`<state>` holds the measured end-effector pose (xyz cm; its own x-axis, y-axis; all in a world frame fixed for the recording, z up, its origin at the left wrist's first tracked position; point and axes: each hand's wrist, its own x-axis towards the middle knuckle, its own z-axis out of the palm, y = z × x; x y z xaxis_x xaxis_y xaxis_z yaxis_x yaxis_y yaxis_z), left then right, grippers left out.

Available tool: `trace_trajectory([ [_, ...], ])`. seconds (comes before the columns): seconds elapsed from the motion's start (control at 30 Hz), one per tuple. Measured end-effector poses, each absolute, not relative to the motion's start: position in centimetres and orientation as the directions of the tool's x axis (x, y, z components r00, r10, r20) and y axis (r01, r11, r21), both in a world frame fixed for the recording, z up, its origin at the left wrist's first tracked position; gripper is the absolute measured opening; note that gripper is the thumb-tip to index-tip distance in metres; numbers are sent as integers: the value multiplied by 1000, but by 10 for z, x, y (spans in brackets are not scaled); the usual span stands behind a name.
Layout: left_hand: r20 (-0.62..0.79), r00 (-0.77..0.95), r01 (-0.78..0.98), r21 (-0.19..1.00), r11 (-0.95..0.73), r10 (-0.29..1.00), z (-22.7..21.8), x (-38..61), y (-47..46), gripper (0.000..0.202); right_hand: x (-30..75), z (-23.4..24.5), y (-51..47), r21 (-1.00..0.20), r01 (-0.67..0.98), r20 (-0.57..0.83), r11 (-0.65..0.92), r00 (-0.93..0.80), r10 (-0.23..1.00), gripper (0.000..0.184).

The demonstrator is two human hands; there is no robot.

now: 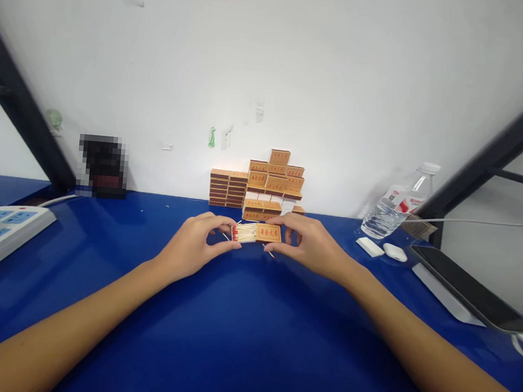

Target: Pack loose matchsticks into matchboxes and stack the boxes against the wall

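Note:
Between my hands is an orange matchbox with red lettering, its tray slid out to the left. Matches with red heads fill the exposed part of the tray. My left hand pinches the tray's left end between thumb and fingers. Around the right end of the sleeve, my right hand is closed with thumb and fingertips. A loose match lies by the right thumb, and another stick pokes out near the left fingers. Just behind, more matchboxes are piled in a stepped heap.
Beside the heap, a neat matchbox stack stands against the wall. A power strip lies at left. At right are a water bottle, a white earphone case, a white block and a tilted phone. The tabletop is blue.

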<state>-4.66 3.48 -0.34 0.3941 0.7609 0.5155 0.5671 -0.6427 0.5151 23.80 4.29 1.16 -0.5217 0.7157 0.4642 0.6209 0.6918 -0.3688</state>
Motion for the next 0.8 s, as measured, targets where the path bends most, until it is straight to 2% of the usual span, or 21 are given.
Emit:
trace_trajectory([
  [0.23,503,453,553,490,-674,736,-3,-46,33,32,235,3,42,-395,573,459,718,-554,695,42],
  [0.5,531,390,411,631,-658,752,-4,-39,27,44,206,-12,26,-586,397,522,706,-480,705,50],
  [0.6,545,369,385,647,-658,752,-3,-39,25,41,199,-16,17,-592,385,524,708,-484,701,59],
  [0.8,564,367,339,659,-671,740,-2,-39,24,38,198,-17,3,-586,413,422,698,-579,697,70],
])
